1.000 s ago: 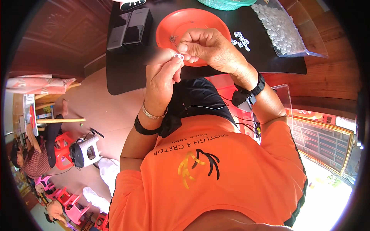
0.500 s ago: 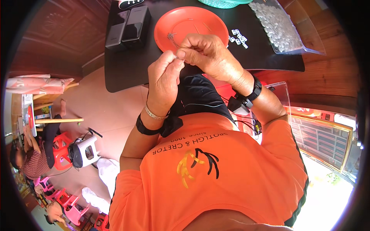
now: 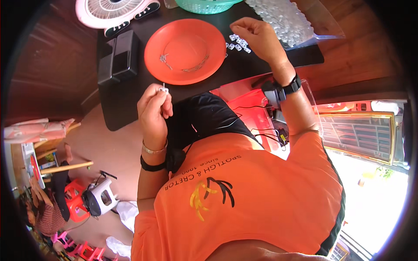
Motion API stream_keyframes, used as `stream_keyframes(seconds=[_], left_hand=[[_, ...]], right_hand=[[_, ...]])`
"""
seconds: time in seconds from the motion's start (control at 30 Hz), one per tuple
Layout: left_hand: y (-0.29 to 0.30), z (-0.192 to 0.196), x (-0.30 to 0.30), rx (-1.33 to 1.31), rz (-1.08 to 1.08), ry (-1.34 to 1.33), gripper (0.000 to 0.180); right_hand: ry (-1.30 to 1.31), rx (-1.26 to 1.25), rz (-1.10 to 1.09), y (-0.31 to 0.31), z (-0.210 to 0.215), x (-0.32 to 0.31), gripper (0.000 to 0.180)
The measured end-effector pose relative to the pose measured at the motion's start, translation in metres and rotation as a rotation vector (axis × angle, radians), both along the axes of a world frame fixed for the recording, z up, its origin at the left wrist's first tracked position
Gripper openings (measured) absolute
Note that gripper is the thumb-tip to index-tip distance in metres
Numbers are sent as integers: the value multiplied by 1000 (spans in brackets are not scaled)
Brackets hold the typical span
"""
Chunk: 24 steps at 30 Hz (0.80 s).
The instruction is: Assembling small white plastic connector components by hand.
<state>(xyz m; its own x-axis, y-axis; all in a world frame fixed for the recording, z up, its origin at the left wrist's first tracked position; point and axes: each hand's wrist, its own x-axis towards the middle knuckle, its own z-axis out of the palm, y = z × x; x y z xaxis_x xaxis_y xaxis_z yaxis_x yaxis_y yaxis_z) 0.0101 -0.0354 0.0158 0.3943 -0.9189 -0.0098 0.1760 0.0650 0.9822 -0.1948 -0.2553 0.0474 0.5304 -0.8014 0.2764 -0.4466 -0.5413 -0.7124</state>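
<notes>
A small white plastic piece (image 3: 163,89) with a thin pin standing up from it is pinched between the thumb and fingers of my left hand (image 3: 153,106), just off the near edge of a red plate (image 3: 185,32). On the plate lie thin metal pins (image 3: 196,65) in two loose groups. My right hand (image 3: 261,40) hovers to the right of the plate, above several small white pieces (image 3: 238,45) on the table. Its thumb and fingers are curled together; whatever is between the tips, if anything, is too small to make out.
The black table (image 3: 124,104) also bears two dark boxes (image 3: 119,56), a pink fan (image 3: 114,13), a green basket (image 3: 207,6) and a clear tray of translucent pieces (image 3: 283,21). At the lower left are a white stool (image 3: 102,195) and another person (image 3: 50,215).
My hands have parted from near the plate's front edge. The left drew back left with the white piece; the right moved right, over the loose pieces. The view has shifted, showing the fan.
</notes>
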Motion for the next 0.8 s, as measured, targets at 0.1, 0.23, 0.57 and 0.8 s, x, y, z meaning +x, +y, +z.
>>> stream_keyframes(seconds=[0.1, 0.23, 0.57, 0.8], left_hand=[[-2, -2, -2, 8, -21, 28, 20], [-6, -4, -5, -6, -46, 63, 20], [-10, -11, 4, -18, -29, 109, 19], [-10, -15, 7, 47, -81, 169, 16]], right_hand=[[190, -107, -34, -29, -13, -14, 24], [299, -181, -4, -49, -14, -9, 24], [412, -411, 62, -117, 53, 88, 24], [787, -498, 212, -217, 1, 124, 18]])
